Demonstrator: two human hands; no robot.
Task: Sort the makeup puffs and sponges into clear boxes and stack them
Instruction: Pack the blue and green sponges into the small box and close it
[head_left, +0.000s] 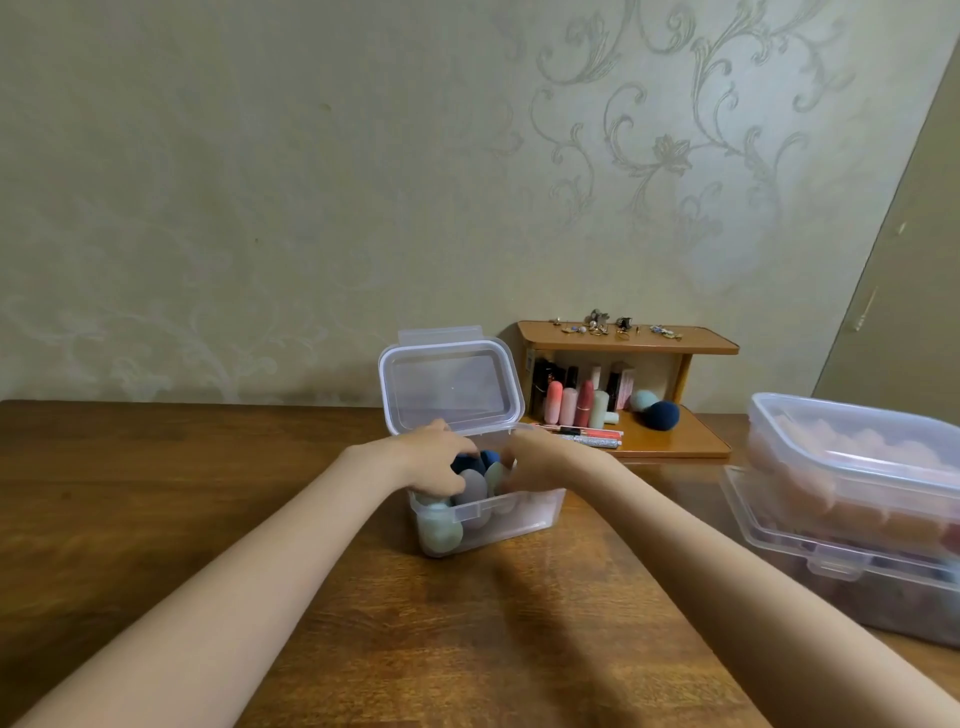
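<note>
Reaching into a small clear box (485, 512) at the desk's (182, 493) middle, both hands sit among blue, grey and pale green sponges (470, 488). The left hand (434, 460) curls its fingers round a dark blue sponge; the right hand (535, 457) dips in beside it, its grip hidden. The box's hinged lid (449, 384) stands upright at the far side. Bare wood spreads left and near. Right, two closed clear boxes (852, 499) of pink puffs sit stacked at the edge. Far right, a small wooden shelf (628, 340) holds cosmetics and two more sponges (655, 408). No writing is readable.
</note>
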